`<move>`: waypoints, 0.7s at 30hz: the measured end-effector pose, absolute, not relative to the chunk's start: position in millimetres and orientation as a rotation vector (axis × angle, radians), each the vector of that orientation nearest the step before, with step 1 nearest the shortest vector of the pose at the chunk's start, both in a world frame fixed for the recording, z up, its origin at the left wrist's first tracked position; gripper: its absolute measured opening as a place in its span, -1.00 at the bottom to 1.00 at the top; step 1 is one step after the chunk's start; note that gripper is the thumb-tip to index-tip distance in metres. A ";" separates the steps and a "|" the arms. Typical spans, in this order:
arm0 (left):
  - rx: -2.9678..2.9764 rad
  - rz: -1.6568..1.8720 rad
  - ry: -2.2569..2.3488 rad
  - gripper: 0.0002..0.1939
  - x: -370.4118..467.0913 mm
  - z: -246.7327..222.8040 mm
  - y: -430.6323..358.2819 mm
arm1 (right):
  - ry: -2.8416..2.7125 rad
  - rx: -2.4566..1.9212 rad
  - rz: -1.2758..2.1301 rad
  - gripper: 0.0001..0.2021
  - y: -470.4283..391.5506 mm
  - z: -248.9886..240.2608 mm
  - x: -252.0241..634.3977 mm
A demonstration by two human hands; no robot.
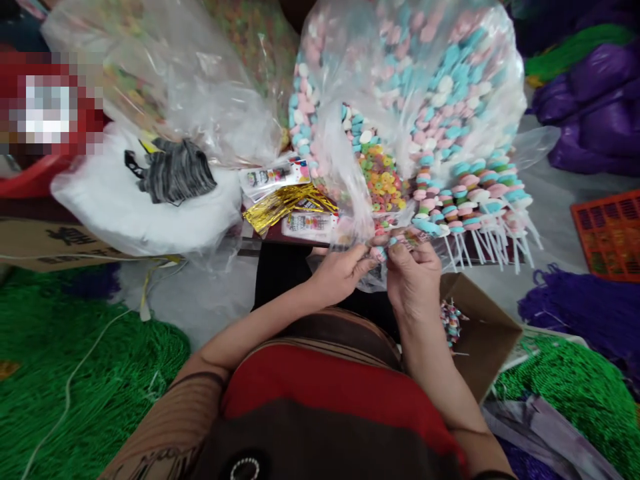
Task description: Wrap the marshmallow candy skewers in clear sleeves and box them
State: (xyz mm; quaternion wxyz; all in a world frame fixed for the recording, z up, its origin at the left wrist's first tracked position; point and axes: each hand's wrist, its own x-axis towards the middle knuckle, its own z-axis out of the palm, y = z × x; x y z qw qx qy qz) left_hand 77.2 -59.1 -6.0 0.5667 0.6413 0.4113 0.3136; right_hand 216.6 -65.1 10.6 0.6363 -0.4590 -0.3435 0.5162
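In front of my lap both hands are close together. My left hand (345, 267) pinches the edge of a printed clear wrapper, beside a pink-and-blue candy (379, 254). My right hand (413, 270) has its thumb and fingers closed on the other side of the same wrapped candies (413, 238); how far they extend is partly hidden. To the right lie rows of candy skewers (470, 200) with white sticks. Behind my hands, an open bag holds ring-shaped gummies (383, 177). Gold twist ties (285, 203) and printed wrappers (310, 225) lie to the left.
Large clear bags of pastel candies (450, 87) and colourful rings (255, 47) stand at the back. A grey striped cloth item (177, 172) rests on a white bundle (150, 223). A cardboard box (483, 333) with wrapped candies sits at right, near green cord (575, 380).
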 end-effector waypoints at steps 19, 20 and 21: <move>0.506 1.450 1.015 -0.64 -6.3 -6.0 -18.5 | -2.548 -1.695 0.314 -0.67 40.0 -6.4 146.3; 0.490 1.448 1.011 -0.64 -6.6 -5.9 -19.1 | -2.595 -1.705 0.263 -0.67 40.8 -7.5 142.4; 0.476 1.443 1.014 -0.63 -6.9 -6.0 -19.5 | -2.629 -1.702 0.223 -0.66 40.9 -8.8 139.0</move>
